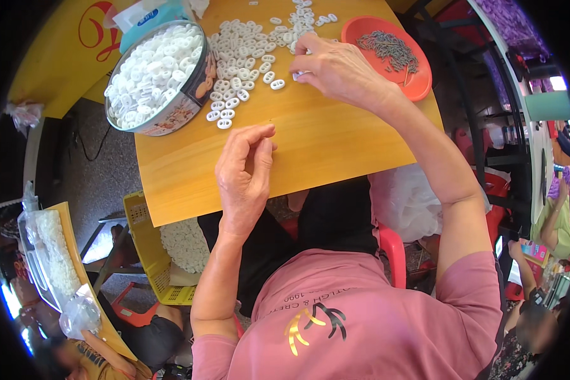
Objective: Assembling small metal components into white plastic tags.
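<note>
Your pink shirt (367, 323) is closest. Your left hand (244, 166) curls; I can't tell around what. Your right hand (335, 66) pinches a white piece (297, 75), the red bowl (422, 77) likely near for easy reach.

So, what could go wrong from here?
The round tin is heaped with white pieces and sits at the table's left edge, so a bump might spill some onto the floor. The orange dish of small grey metal parts sits by the right edge; the right hand is close enough that it could perhaps knock it.
</note>
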Tool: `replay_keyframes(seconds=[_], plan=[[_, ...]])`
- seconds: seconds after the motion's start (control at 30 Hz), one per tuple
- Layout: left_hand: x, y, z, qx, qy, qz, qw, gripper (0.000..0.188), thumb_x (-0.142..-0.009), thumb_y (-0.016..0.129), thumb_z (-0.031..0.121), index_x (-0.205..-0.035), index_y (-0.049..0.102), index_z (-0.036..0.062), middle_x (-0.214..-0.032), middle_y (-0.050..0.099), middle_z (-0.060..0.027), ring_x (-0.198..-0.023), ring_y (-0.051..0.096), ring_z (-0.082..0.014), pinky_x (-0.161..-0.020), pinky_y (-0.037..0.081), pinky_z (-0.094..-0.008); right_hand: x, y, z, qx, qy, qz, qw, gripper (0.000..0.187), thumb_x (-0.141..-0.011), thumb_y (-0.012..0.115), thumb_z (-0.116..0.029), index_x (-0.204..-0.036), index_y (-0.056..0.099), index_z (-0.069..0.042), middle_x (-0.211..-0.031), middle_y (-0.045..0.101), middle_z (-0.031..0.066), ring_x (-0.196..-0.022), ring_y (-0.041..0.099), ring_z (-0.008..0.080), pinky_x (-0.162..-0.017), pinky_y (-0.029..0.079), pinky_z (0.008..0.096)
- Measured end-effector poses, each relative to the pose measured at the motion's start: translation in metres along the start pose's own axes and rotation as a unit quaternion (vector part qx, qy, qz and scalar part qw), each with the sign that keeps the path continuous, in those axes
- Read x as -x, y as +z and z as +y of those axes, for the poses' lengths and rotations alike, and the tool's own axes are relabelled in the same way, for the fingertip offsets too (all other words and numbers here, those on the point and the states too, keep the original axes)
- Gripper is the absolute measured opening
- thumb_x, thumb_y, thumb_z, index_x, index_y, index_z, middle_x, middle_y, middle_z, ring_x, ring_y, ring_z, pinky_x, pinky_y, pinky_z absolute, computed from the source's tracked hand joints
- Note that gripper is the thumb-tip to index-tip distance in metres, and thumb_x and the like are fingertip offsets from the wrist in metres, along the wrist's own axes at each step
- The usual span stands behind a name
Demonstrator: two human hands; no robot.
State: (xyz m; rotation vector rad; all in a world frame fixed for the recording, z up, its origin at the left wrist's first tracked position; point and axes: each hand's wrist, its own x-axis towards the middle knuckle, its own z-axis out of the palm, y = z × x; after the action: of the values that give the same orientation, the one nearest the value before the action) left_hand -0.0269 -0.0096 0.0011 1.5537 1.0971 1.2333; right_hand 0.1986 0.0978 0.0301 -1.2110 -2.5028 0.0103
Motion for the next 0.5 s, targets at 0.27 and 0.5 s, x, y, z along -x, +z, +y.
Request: replay_keyframes(seconds=[0.27, 0.5], plan=[[-0.001, 0.0, 0.002, 0.002, -0.029, -0.02, 0.999, 0.016, -0.099, 0.053, 0.002, -0.112, 0.061, -0.0014, -0.105, 0.06, -0.0053, -0.087, 0.059, -0.0107, -0.079, 0.05, -0.0237, -0.004, 0.011, 0.008, 0.103, -0.076, 0.022, 0.992, 0.01, -0.085, 0.067, -0.015, -0.087, 0.063, -0.006, -0.09, 0.058, 0.0047, -0.087, 0.063, 0.0238, -0.067, 0.052, 0.0372], [-0.013, 0.008, 0.003, 0.026, -0.033, -0.002, 0.999, 0.016, -0.097, 0.054, 0.001, -0.111, 0.062, -0.0015, -0.099, 0.062, -0.0056, -0.083, 0.06, -0.0108, -0.074, 0.049, -0.024, -0.005, 0.022, 0.011, 0.006, -0.028, 0.136, 0.99, 0.009, -0.087, 0.066, -0.014, -0.086, 0.064, -0.006, -0.081, 0.06, 0.0055, -0.071, 0.061, 0.0209, -0.064, 0.051, 0.0335]])
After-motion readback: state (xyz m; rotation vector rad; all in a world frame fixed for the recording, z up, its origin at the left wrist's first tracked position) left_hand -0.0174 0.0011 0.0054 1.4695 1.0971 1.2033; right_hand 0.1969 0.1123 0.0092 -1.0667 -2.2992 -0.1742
